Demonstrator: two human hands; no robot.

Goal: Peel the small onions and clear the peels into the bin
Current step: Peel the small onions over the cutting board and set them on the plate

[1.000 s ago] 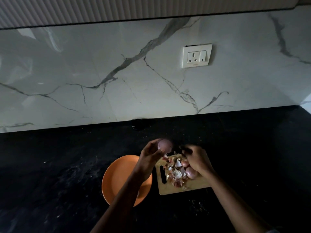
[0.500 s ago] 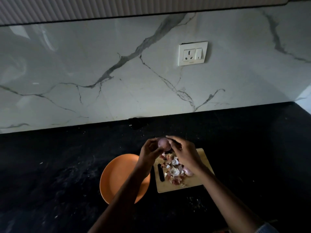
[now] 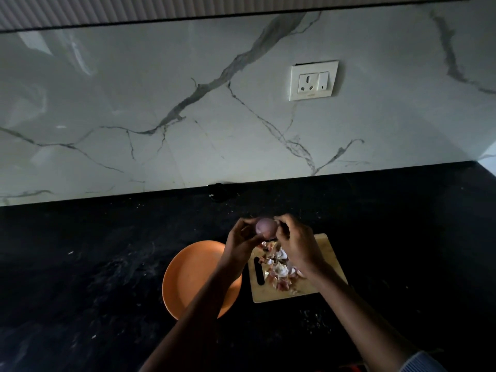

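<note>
So right now I've got one small onion [image 3: 265, 228] held up just above center of the frame, over the far edge of the cutting board [image 3: 326, 253]. My left hand [image 3: 241, 242] has its fingers curled around it from the left, and my right hand [image 3: 294, 241] is pinching at its top right side, looks like I'm picking at a bit of skin there, though it's too dark to see the actual flap. The peels [image 3: 279, 271] are heaped in the middle of the board, and the orange plate [image 3: 185, 277] sits just left of it on the black desk [image 3: 80, 264]. What could go wrong: the onion looks mostly bare and slick, so if I tug the skin too hard it could pop out of my left fingers and roll off across the desk, where it'd be hard to spot in this light. Also any peel I drop from up here could land past the board and make more to clear later. No bin in sight, by the way. As for writing, the wall socket [image 3: 313, 80] in the upper right has a tiny mark under it but I can't read it.
</note>
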